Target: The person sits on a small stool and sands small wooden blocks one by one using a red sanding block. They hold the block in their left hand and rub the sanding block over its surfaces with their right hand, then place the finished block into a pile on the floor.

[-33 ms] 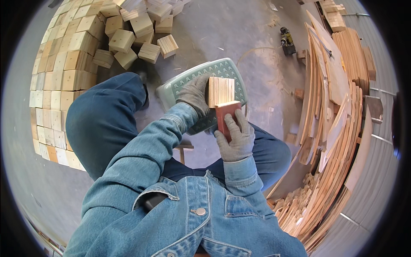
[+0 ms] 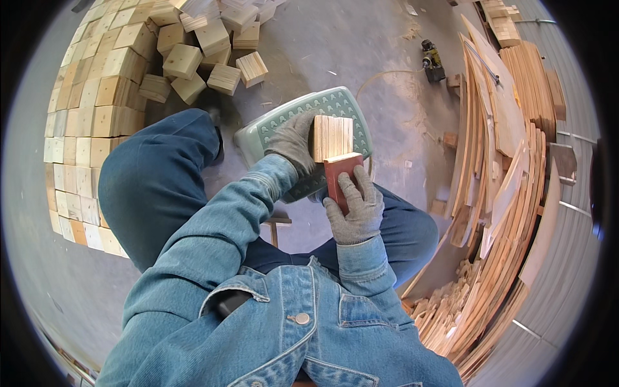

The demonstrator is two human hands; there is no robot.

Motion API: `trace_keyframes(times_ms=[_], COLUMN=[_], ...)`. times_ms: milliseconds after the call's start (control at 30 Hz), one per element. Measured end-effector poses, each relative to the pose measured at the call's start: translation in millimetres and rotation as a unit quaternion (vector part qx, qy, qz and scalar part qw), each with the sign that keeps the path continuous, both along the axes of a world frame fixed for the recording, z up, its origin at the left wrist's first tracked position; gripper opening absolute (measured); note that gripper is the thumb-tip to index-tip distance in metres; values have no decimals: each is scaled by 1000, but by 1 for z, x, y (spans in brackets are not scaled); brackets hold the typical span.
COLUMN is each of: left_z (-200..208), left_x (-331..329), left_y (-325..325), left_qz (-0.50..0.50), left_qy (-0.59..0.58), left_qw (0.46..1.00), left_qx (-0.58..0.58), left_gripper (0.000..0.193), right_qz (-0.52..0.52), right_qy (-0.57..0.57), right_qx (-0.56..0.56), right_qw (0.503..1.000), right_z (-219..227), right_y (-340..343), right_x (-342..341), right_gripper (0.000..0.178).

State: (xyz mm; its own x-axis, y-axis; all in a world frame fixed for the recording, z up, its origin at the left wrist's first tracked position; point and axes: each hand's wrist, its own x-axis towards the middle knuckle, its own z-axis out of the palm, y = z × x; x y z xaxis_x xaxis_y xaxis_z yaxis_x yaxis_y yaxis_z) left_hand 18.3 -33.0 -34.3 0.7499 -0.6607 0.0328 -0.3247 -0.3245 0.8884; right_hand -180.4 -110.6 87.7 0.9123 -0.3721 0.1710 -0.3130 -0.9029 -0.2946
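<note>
My left hand (image 2: 291,142), in a grey glove, is closed round the left side of a pale wooden block (image 2: 333,138) with straight grain. The block is held over a green plastic stool (image 2: 336,101) between my knees. Gloved in grey too, my right hand (image 2: 358,209) grips a flat reddish-brown sanding block (image 2: 339,169) with a pale upper edge. Its top end meets the near lower edge of the wooden block in the picture; whether they press together I cannot tell. My left fingertips are partly hidden behind the wooden block.
Cut wooden blocks (image 2: 87,151) are stacked in rows at the left, with several loose blocks (image 2: 182,61) heaped beside them. A cordless drill (image 2: 432,62) lies on the floor at the far right. Long boards and strips (image 2: 516,213) pile up along the right, above wood scraps (image 2: 445,303).
</note>
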Motion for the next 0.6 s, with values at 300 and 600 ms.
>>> trace_keyframes(times_ms=[300,600], left_z=[11,41], left_x=[3,0], left_y=[4,-2], left_qz=[-10,-31], left_qy=[9,35], left_qw=[999,999], left_qx=[41,-4], left_gripper=[94,85], right_qz=[-8,-166], right_qy=[-87,-208], right_qx=[49,252], right_qw=[995,931], right_z=[-13,-12], right_y=[-64,-134], right_x=[81,77], right_gripper=[60,62])
